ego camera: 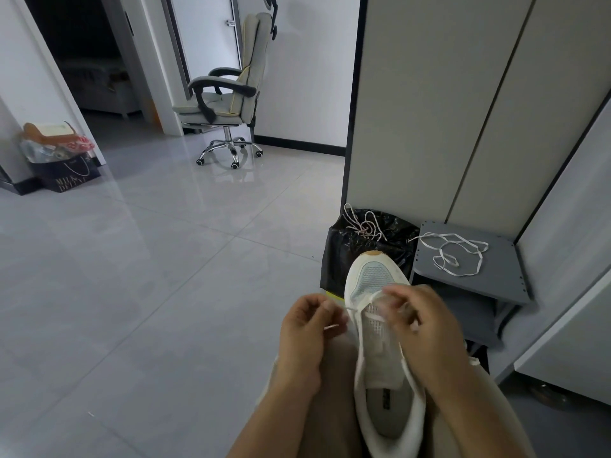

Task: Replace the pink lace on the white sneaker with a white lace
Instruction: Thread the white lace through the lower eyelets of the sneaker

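White mesh sneaker (pixel 380 355), laid lengthwise on the lap, toe far and heel near. A white flat lace (pixel 353 308) is threaded across the farthest eyelets; its left end is pinched by the fingers (pixel 329 305) of the left hand (pixel 307 328), while the right end appears to be gripped by the curled, blurred right hand (pixel 426 328) over the right eyelet row. The unthreaded eyelets lie nearer than both hands. A pink-flecked cord lace (pixel 363 223) lies on a black plastic bag (pixel 347 256) beyond the toe
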Tool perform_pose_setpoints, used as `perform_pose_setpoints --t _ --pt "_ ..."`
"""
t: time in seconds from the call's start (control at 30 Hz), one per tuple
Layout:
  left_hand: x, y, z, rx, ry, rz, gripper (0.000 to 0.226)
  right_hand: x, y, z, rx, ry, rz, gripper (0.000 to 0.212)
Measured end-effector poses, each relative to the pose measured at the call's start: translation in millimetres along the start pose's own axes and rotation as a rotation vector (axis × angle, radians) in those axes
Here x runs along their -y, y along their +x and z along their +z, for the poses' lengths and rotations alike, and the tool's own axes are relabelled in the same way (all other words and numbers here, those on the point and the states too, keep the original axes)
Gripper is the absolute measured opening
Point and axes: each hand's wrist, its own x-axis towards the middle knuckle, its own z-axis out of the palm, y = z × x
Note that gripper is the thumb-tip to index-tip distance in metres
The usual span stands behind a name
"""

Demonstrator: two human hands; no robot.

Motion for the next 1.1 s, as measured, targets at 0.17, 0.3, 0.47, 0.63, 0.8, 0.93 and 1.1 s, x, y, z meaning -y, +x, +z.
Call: perform_pose_setpoints --t 0.17,0.3,0.47,0.63,0.8,0.93,1.1 --pt "-19.4 39.4 -73.2 -0.295 -0.287 -0.062 0.030 -18.0 4.5 -20.5 -0.080 0.122 0.267 0.005" --pt "-50.5 73.9 -173.9 -0.641 -0.349 -0.008 0.062 -20.2 1.4 -19.4 0.022 0.165 0.284 0.015" --pt "-43.6 68.1 -181.1 -0.831 0.454 0.156 0.009 -24.5 3.7 -12.7 -0.012 0.083 0.230 0.023" --pt "-9.4 19.0 -50.9 -0.020 0.742 0.469 0.030 -30.0 4.1 -6.4 -0.046 0.131 0.379 0.016" --pt "6.9 2.7 -7.8 0.296 1.015 0.450 0.017 -34.0 1.9 -7.7 0.026 0.104 0.473 0.027" --pt "-22.5 27.3 -55.0 0.060 0.855 0.502 0.025 -33.3 1.3 -11.4 0.076 0.072 0.469 0.036" --pt "-44.1 49.3 -141.2 -0.442 0.785 0.360 0.020 -28.9 2.7 -13.2 0.076 0.144 0.454 0.038"
